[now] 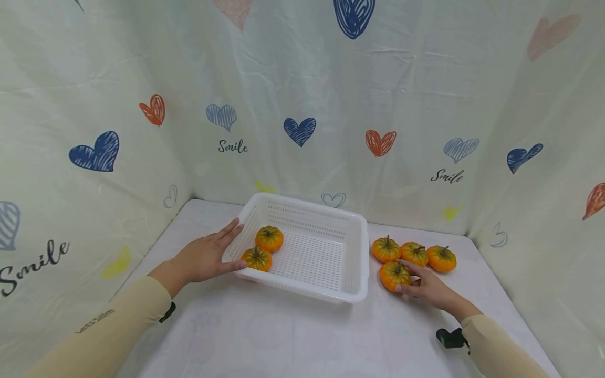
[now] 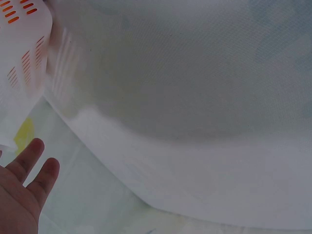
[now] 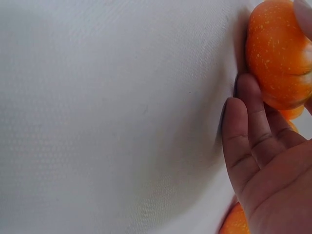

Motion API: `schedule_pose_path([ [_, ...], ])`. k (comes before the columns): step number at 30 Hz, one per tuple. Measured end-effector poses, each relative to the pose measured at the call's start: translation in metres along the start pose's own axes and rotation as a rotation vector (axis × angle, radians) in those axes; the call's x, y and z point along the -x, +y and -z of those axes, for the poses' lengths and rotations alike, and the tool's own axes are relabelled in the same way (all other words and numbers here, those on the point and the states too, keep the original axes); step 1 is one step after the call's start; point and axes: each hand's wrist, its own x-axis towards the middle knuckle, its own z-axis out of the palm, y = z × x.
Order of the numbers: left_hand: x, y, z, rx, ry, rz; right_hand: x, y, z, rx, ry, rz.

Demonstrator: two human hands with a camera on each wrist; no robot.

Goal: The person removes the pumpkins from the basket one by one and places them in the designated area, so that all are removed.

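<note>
Fingers (image 3: 236,127) of the right hand (image 1: 432,290) curl round one miniature pumpkin (image 1: 392,275), just right of the white slotted basket (image 1: 361,257); those of the left hand (image 1: 203,257) are straight and spread at the basket's left rim, gripping nothing. Right wrist view: the held pumpkin and the thumb are cropped by the frame edge, and other pumpkins appear only in part, as patches of orange; whether the held one touches the tabletop (image 1: 264,331) cannot be told. Left wrist view: only part of the basket enters the frame, and the left hand is cut off. Count: one basket; six pumpkins, namely two pumpkins (image 1: 269,239) inside the basket's left end, one in the right hand, and three pumpkins (image 1: 414,254) in a close row beyond it.
</note>
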Motion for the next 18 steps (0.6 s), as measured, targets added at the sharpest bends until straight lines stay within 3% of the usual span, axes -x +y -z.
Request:
schedule_pose_path([
  [18,0.0005,0.0021,0.0018,-0.002,0.0,-0.001,0.0011,0.003,-0.0007,0.046,0.044,0.015],
])
